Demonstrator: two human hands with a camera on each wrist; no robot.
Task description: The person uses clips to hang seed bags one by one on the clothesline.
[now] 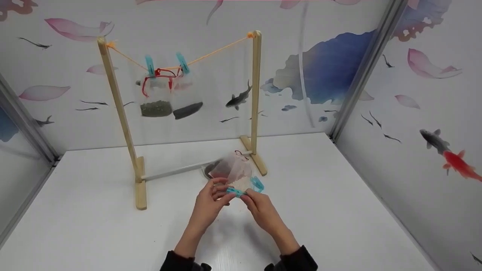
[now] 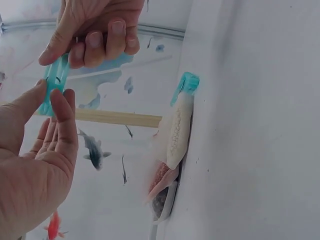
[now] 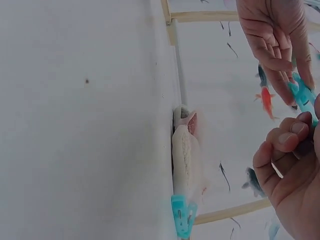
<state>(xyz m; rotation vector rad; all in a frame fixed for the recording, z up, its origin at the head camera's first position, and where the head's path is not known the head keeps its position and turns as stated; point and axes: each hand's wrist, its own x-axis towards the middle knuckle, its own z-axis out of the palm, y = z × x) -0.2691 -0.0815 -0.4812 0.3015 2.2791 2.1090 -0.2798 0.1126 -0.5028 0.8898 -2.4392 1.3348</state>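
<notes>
Plain white table (image 1: 320, 210), boxed in by white wall panels (image 1: 286, 120) printed w/ fish, pink petals & blue-grey ink washes; grey metal post (image 1: 352, 90) at table's back R corner. Pale wooden rack (image 1: 256, 90) stands nr back edge, w/ white btm rod (image 1: 188, 168) & orange cord (image 1: 222, 49) b/w its uprights. Teal clips hold a sheer pouch w/ greenish fill (image 1: 155, 108) & a sheer pouch w/ dark fill (image 1: 188, 110) on the cord.

Translucent teal plastic clothespin (image 1: 235, 192) is held above table, approx midway b/w L & R edges. L hand (image 1: 210, 201): thumb & forefinger pinch one end, other fingers part-bent. R hand (image 1: 264, 210): thumb & bent forefinger pinch other end, rest curled in.

Beyond the hands, toward back edge, lies a sheer white pouch w/ pale fill (image 1: 241, 183); 2nd teal clothespin (image 1: 257, 183) at its end, can't tell if clipped. Reddish-filled bag (image 1: 221, 173) behind, partly hidden.
</notes>
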